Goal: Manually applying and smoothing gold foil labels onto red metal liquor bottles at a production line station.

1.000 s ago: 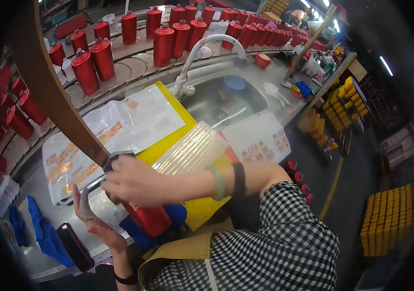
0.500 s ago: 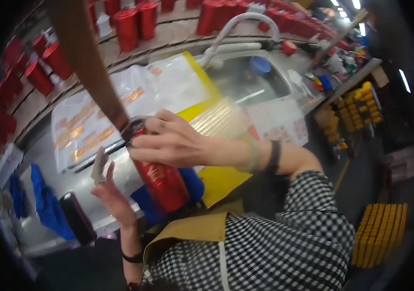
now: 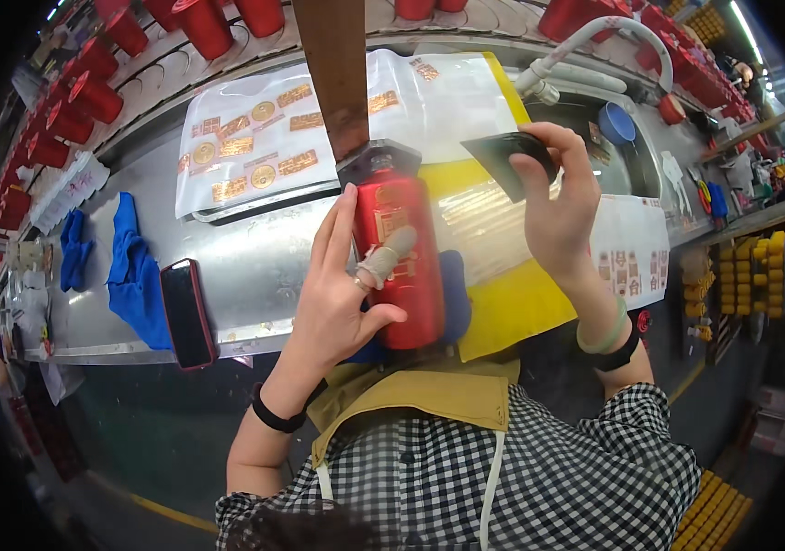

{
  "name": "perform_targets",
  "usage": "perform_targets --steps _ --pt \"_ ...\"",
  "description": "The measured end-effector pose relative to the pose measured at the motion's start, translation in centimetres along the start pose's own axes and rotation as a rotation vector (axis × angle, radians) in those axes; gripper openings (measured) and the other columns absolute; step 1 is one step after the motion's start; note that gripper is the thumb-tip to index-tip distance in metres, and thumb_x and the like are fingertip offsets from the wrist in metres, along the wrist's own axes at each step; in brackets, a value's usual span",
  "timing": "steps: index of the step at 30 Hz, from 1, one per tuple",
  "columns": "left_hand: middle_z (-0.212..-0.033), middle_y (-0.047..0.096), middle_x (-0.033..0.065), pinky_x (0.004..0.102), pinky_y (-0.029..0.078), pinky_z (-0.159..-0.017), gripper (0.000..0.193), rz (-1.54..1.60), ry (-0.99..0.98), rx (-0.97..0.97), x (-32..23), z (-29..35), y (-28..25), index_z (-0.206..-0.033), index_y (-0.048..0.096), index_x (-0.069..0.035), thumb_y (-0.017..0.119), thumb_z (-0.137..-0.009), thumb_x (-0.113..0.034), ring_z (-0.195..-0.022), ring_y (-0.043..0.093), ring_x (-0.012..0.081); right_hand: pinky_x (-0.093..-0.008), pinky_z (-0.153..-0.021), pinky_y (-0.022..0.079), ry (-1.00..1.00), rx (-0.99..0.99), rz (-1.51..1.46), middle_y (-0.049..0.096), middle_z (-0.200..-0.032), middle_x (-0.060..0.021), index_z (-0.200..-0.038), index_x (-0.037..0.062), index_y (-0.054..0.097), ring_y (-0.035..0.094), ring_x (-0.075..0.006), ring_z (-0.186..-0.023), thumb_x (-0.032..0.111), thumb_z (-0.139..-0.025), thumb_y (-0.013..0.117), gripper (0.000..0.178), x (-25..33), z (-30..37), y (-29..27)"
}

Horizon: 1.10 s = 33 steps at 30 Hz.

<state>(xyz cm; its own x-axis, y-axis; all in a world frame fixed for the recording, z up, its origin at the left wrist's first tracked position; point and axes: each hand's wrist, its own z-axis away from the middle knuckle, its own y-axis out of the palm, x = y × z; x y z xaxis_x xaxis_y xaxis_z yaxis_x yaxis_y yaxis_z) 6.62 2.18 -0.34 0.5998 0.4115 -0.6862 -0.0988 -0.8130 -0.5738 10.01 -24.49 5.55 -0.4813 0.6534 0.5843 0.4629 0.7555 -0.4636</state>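
A red bottle (image 3: 402, 303) with gold lettering lies in front of me, its neck end at a dark holder (image 3: 379, 158) under the brown wooden bar. My left hand (image 3: 342, 294) rests along the bottle's left side with its fingers stretched and spread. A pale finger cover (image 3: 385, 262) on one of its fingers lies over the gold print. To the right of the bottle, my right hand (image 3: 565, 197) pinches a black flat scraper (image 3: 513, 158) between thumb and fingers, raised above the yellow sheet (image 3: 519, 308). A blue cloth (image 3: 455, 298) lies under the bottle.
White transfer sheets (image 3: 273, 96) with gold prints lie behind the bottle. A phone (image 3: 188, 314) and blue cloth (image 3: 130, 275) are at left. A sink with a blue bowl (image 3: 616, 122) and white faucet (image 3: 585, 46) is at right. Red bottles (image 3: 201, 28) stand along the far racks.
My right hand has left the bottle's neck end, moved right, and now holds the black scraper. My left hand has come onto the bottle. The view has swung left.
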Motion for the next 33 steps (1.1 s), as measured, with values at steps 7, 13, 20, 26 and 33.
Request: perform_targets --steps 7,13,20,26,33 --pt "-0.16 0.037 0.021 0.0492 0.051 -0.105 0.069 -0.074 -0.008 0.077 0.8 -1.3 -1.2 -0.133 0.069 -0.009 0.085 -0.074 -0.04 -0.134 0.047 0.0434 -0.0269 -0.072 0.051 0.114 0.053 -0.108 0.071 -0.095 -0.007 -0.115 0.0016 0.066 0.064 -0.0132 -0.077 0.003 -0.094 0.073 0.022 0.8 1.6 -0.3" --pt "-0.152 0.044 0.024 0.0492 0.052 -0.106 0.065 -0.007 -0.024 0.053 0.6 -1.9 -1.4 -0.132 0.069 -0.005 0.084 -0.078 -0.037 -0.13 0.053 0.043 -0.0267 -0.077 0.05 0.231 0.059 -0.149 0.072 -0.096 -0.0065 -0.116 0.0012 0.066 0.062 -0.0126 -0.082 0.006 -0.095 0.073 0.022 0.4 3.1 -0.4" --pt "-0.151 0.047 0.0241 0.0471 0.05 -0.108 0.054 -0.189 0.008 0.114 0.0 -3.0 -1.4 -0.123 0.072 -0.003 0.085 -0.078 -0.03 -0.129 0.055 0.0437 -0.0267 -0.077 0.049 0.263 0.064 -0.246 0.071 -0.095 -0.006 -0.115 0.0001 0.066 0.06 -0.0121 -0.08 0.007 -0.097 0.071 0.021 1.2 3.3 0.9" --pt "-0.151 0.049 0.0204 0.0456 0.048 -0.11 0.063 0.084 -0.009 0.072 3.1 -1.2 -1.8 -0.133 0.065 0.001 0.075 -0.09 -0.043 -0.134 0.054 0.0382 -0.0257 -0.08 0.05 0.352 0.049 -0.308 0.07 -0.096 -0.006 -0.116 -0.0008 0.065 0.063 -0.0115 -0.086 0.005 -0.098 0.069 0.02 0.8 3.8 0.6" --pt "-0.132 0.054 0.0185 0.0454 0.052 -0.099 0.068 -0.044 0.079 0.113 3.7 -3.4 -1.5 -0.131 0.068 -0.006 0.061 -0.094 -0.062 -0.115 0.061 0.0361 -0.0261 -0.082 0.05 0.405 0.056 -0.379 0.069 -0.098 -0.0061 -0.118 -0.0012 0.064 0.064 -0.0119 -0.089 0.005 -0.099 0.068 0.021 1.1 4.0 1.0"
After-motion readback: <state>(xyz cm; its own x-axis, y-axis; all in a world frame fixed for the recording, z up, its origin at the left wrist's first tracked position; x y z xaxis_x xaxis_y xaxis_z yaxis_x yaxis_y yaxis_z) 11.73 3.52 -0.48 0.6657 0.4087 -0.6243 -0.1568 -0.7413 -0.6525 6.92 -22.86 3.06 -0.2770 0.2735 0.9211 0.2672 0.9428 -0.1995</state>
